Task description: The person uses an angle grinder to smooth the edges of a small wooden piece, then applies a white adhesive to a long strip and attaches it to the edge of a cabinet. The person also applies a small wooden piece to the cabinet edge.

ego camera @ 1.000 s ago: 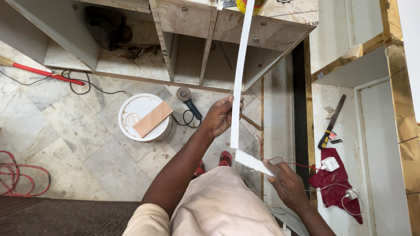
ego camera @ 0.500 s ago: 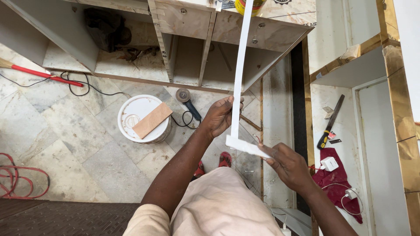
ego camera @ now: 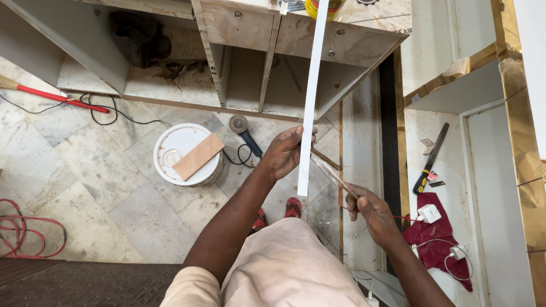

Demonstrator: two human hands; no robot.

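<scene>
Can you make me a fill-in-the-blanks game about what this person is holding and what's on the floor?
1. The left hand holds a long ____ strip.
2. A flat wooden block lies on top of the white ____.
3. The handle of the file on the right is black and ____.
4. The right hand pinches a thin ____ piece.

Missing words: white; bucket; yellow; see-through
</scene>
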